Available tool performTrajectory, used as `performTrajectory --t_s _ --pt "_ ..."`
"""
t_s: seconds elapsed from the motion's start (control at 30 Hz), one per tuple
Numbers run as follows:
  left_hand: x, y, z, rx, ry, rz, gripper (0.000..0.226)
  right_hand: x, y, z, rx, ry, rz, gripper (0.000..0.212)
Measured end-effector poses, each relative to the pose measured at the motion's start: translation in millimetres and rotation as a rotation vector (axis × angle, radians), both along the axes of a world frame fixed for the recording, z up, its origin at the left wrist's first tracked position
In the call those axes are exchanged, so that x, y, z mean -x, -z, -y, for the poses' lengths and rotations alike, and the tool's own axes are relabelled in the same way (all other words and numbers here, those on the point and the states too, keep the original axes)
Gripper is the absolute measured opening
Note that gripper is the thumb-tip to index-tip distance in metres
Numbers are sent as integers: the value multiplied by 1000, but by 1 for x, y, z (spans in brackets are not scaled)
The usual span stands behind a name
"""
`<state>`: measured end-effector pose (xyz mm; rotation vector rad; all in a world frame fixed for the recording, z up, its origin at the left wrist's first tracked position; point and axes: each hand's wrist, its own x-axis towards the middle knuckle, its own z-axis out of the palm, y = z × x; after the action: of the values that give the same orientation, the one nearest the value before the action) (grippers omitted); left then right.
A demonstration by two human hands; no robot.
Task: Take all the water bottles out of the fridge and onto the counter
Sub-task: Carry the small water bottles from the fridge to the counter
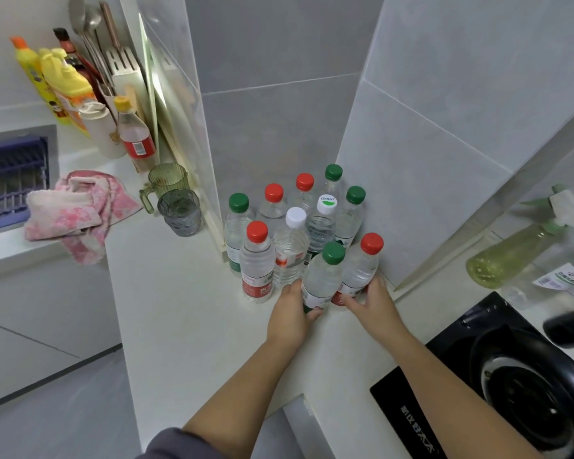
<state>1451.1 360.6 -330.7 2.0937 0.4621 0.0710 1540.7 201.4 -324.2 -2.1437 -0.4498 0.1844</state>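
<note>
Several water bottles with red, green and white caps stand clustered in the corner of the white counter [186,319]. My left hand [290,313] grips the base of a green-capped bottle [322,276] at the front of the cluster. My right hand [370,301] grips the base of a red-capped bottle [362,263] right beside it. Both bottles stand upright on the counter. Behind them are a red-capped bottle [257,260] and a white-capped bottle [290,246]. No fridge is in view.
Two ribbed cups [179,212] and a pink towel [77,210] lie to the left, with detergent bottles [63,81] and a knife block behind. A black stove [511,376] sits at right, a spray bottle [517,250] beyond it. Tiled walls close the corner.
</note>
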Motion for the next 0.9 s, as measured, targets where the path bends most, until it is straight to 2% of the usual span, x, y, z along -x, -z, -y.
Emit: performTrajectory --t_s 0.13,0.23,0.43,0.7,0.9 --pt "-19 -6 4 -104 -3 -126 51 -21 4 7 135 42 -21 52" --pt "-27 -7 5 -173 -4 -197 54 -27 6 8 133 91 -82 49" --pt "-34 -2 9 -83 -39 -225 43 -23 16 1 116 178 -94 44" --pt "-44 -3 17 -91 -59 -234 44 -30 20 -3 149 187 -62 37" --pt "-53 -3 21 -121 -42 -255 44 -39 17 -7 131 240 -190 28"
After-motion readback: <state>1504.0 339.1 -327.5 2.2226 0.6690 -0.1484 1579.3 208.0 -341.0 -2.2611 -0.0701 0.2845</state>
